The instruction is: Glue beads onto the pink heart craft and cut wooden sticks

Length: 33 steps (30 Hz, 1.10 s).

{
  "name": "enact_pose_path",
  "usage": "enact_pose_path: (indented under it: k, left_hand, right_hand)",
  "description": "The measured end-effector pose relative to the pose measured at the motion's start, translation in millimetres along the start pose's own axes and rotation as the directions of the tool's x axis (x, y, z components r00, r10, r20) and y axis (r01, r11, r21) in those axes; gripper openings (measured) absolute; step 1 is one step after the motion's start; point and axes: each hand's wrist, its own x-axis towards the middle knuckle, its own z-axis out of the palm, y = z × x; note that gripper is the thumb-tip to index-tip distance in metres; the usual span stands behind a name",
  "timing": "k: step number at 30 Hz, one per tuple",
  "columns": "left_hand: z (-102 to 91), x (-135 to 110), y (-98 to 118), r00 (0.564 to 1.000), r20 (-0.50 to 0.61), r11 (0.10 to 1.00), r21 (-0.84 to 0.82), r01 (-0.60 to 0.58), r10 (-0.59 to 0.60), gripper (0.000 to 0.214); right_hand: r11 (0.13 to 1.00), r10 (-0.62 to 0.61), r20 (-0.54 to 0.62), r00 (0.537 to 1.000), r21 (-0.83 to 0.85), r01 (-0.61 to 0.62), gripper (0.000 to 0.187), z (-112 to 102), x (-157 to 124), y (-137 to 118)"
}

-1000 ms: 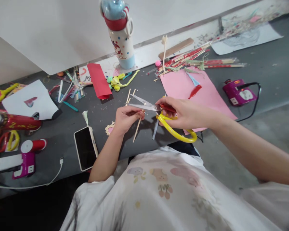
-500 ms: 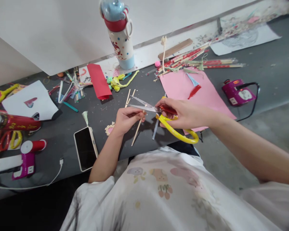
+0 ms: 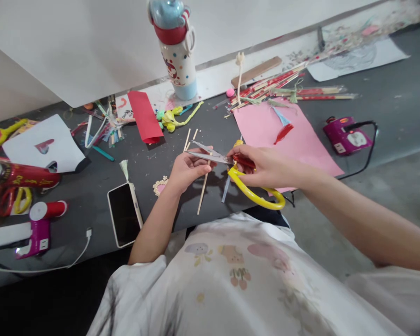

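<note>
Purple plastic marks the left of your worktop (image 3: 91,191), where a small glue gun (image 3: 33,237) lies plugged in, with a phone (image 3: 125,214) lying screen-up nearer to you. Next comes your left hand (image 3: 185,170): its grip is closed, fingers pinched round a wooden stick (image 3: 203,193) that slants down toward your lap, held clear of the worktop. The scissors (image 3: 231,164) cross it near its upper end, blades partly open with the stick seemingly between them. Your right hand (image 3: 266,165) has its grip wrapped through the yellow and red handles. By the look of it the cut is lined up but not made: the stick reads as one piece. Two loose sticks (image 3: 191,138) lie just beyond the blades. Rightward sit pink paper (image 3: 297,140) and a second glue gun (image 3: 346,136).
</note>
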Motion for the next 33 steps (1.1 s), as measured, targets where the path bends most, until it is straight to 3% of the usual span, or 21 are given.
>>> enact_pose_path:
  k: [3,9,19,27,30,33]
  left_hand:
    - [1.4,2,1,1.0,0.027,0.998,-0.067,-0.013,0.014,0.073]
    - [4.6,3,0,0.998,-0.023,0.989,-0.133,-0.06,0.058,0.055]
    - [7.8,2,-6,0.986,-0.114,0.984,-0.118,-0.134,0.121,0.045]
    - [8.8,3,3,0.993,-0.111,0.99,-0.13,-0.049,0.034,0.064]
    - [9.0,1,4,0.993,-0.116,0.998,-0.06,-0.014,0.007,0.051]
    - [9.9,-1,4,0.981,-0.194,1.0,0.013,-0.006,0.008,0.038]
  right_hand:
    - [1.0,-0.013,0.007,1.0,0.002,0.013,0.04,4,1,0]
    - [1.0,-0.029,0.019,0.999,0.005,0.029,0.04,6,2,-6]
    - [0.997,-0.076,0.079,0.994,0.029,0.074,0.042,7,6,-5]
    - [1.0,-0.019,-0.049,0.999,-0.008,0.019,0.043,7,6,-7]
    - [1.0,0.015,-0.111,0.994,-0.006,-0.016,0.046,8,5,-4]
    - [1.0,0.018,-0.121,0.993,-0.019,-0.02,0.047,7,4,-3]
